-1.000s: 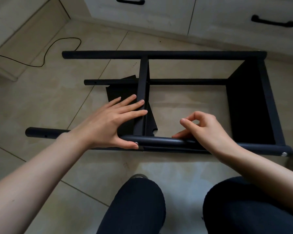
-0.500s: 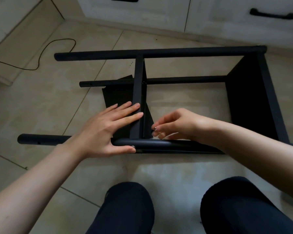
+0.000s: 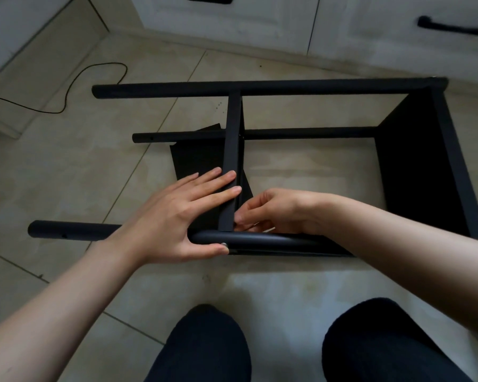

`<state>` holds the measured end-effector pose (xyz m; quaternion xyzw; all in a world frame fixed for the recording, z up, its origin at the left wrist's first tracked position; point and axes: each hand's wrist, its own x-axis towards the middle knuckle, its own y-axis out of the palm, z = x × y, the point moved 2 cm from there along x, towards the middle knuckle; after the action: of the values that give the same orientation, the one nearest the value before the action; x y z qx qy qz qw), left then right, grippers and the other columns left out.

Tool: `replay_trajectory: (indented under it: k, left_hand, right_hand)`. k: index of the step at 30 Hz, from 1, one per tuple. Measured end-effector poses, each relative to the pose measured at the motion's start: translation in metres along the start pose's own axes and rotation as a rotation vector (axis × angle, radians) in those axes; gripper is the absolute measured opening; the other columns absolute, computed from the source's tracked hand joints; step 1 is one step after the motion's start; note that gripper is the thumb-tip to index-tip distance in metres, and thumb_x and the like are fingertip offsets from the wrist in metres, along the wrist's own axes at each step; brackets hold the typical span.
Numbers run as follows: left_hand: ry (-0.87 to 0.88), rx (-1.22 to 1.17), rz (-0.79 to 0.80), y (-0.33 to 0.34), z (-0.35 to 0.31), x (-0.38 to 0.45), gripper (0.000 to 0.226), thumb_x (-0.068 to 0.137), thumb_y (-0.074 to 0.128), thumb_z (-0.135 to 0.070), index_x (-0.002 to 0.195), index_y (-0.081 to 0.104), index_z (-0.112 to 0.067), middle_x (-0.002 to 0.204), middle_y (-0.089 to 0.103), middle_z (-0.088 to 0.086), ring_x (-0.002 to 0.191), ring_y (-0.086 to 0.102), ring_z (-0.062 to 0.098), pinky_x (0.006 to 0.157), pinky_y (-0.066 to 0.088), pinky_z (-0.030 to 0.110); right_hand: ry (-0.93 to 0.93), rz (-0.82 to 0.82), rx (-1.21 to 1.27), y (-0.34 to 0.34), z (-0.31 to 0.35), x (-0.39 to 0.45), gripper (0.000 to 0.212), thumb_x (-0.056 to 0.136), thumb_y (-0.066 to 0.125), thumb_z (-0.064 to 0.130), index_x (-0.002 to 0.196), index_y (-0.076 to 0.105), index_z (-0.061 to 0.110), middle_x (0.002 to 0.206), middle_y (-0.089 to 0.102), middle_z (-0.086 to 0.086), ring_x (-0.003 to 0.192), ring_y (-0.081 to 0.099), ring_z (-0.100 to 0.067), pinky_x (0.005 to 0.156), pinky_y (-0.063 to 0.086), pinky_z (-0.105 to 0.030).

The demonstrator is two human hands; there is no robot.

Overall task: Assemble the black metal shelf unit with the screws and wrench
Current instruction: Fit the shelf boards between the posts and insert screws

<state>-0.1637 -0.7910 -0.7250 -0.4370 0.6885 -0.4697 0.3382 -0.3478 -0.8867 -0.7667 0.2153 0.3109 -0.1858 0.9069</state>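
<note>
Reviewing the head view, the only one supplied: the black shelf unit (image 3: 260, 133) lies on its side on the tiled floor, in front of your knees, with an end panel (image 3: 422, 172) fitted at the right and the middle shelf (image 3: 232, 161) standing between the posts. Your left hand (image 3: 177, 216) lies flat, fingers straight across the middle shelf edge, thumb under the near post (image 3: 260, 239) just beside a screw head (image 3: 225, 244). Your right hand (image 3: 276, 210) has travelled left from its perch on the near post a second ago and now sits at the shelf-to-post joint, fingertips (image 3: 239, 217) drawn together low against the shelf; whether they pinch a screw or nut cannot be told. Judgement: you have moved from steadying to working the fastener at this joint by finger. No wrench is visible. A black cable (image 3: 66, 89) trails on the far left floor; white cabinets (image 3: 260, 17) stand beyond.
</note>
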Motion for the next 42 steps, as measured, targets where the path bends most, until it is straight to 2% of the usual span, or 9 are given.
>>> replay_trajectory:
  k: [7,14,22,26,29,33,36,39,42]
  left_hand:
    - [-0.008,-0.008,-0.007,0.000,0.001,-0.001,0.090,0.083,0.053,-0.076,0.157,0.025,-0.034,0.167,0.014,-0.015,0.154,0.009,0.006,0.123,0.018,0.037]
    - [-0.009,-0.024,-0.026,0.002,0.004,-0.003,0.090,0.083,0.054,-0.077,0.157,0.026,-0.035,0.166,0.014,-0.015,0.154,0.010,0.006,0.123,0.018,0.038]
    - [-0.009,-0.022,-0.032,0.002,0.003,-0.001,0.090,0.082,0.055,-0.076,0.156,0.028,-0.034,0.166,0.017,-0.014,0.154,0.010,0.006,0.123,0.015,0.035]
    - [-0.010,-0.021,-0.032,0.002,0.003,-0.003,0.089,0.082,0.054,-0.077,0.156,0.028,-0.034,0.166,0.017,-0.014,0.154,0.010,0.006,0.123,0.016,0.035]
    - [-0.010,-0.015,-0.026,0.001,0.002,-0.001,0.089,0.083,0.053,-0.077,0.156,0.027,-0.034,0.166,0.016,-0.014,0.154,0.007,0.006,0.123,0.014,0.034]
    - [-0.003,-0.056,-0.027,0.000,0.001,0.000,0.089,0.083,0.057,-0.072,0.156,0.030,-0.029,0.166,0.018,-0.010,0.154,0.007,0.007,0.124,0.015,0.035]
    - [-0.007,-0.111,-0.015,0.000,-0.001,0.000,0.090,0.083,0.060,-0.068,0.156,0.031,-0.025,0.166,0.018,-0.008,0.154,0.009,0.006,0.124,0.018,0.035]
    - [-0.012,-0.126,-0.008,-0.001,-0.002,0.001,0.090,0.083,0.061,-0.067,0.156,0.030,-0.025,0.166,0.017,-0.009,0.154,0.009,0.006,0.124,0.017,0.034]
    - [-0.010,-0.107,0.000,-0.002,-0.001,0.000,0.090,0.083,0.063,-0.065,0.157,0.029,-0.027,0.167,0.016,-0.009,0.154,0.008,0.005,0.124,0.016,0.033]
  right_hand:
    - [0.017,-0.027,-0.044,0.008,0.004,0.000,0.017,0.095,0.061,0.012,0.081,0.071,0.015,0.075,0.071,-0.002,0.064,0.067,-0.008,0.061,0.052,-0.017]
    - [0.051,0.029,-0.021,0.009,0.005,0.006,0.039,0.095,0.059,0.014,0.061,0.076,0.022,0.068,0.069,0.002,0.063,0.064,-0.008,0.065,0.051,-0.020]
    - [0.102,0.098,-0.085,0.005,0.004,0.008,0.042,0.095,0.058,0.012,0.059,0.076,0.024,0.069,0.070,0.004,0.065,0.066,-0.005,0.069,0.050,-0.021]
    - [0.100,0.112,-0.065,0.005,0.003,0.011,0.043,0.095,0.057,0.009,0.058,0.075,0.023,0.068,0.068,0.002,0.063,0.065,-0.006,0.065,0.052,-0.019]
    - [0.085,0.098,-0.042,0.005,0.001,0.011,0.037,0.095,0.057,0.008,0.065,0.074,0.021,0.070,0.068,0.001,0.064,0.065,-0.007,0.069,0.051,-0.021]
    - [0.057,0.093,0.020,0.002,-0.001,0.011,0.029,0.095,0.056,0.006,0.074,0.073,0.016,0.071,0.070,0.002,0.065,0.066,-0.005,0.067,0.053,-0.017]
    - [0.058,0.111,0.025,0.002,-0.003,0.011,0.037,0.095,0.055,0.005,0.067,0.075,0.018,0.070,0.069,0.002,0.064,0.066,-0.005,0.066,0.053,-0.017]
    - [0.086,0.093,0.010,0.003,-0.001,0.012,0.032,0.095,0.057,0.007,0.068,0.073,0.016,0.071,0.066,-0.002,0.063,0.065,-0.008,0.065,0.053,-0.019]
    - [0.109,0.104,0.002,0.003,0.000,0.013,0.037,0.094,0.058,0.010,0.062,0.075,0.018,0.072,0.064,-0.003,0.064,0.065,-0.009,0.064,0.053,-0.020]
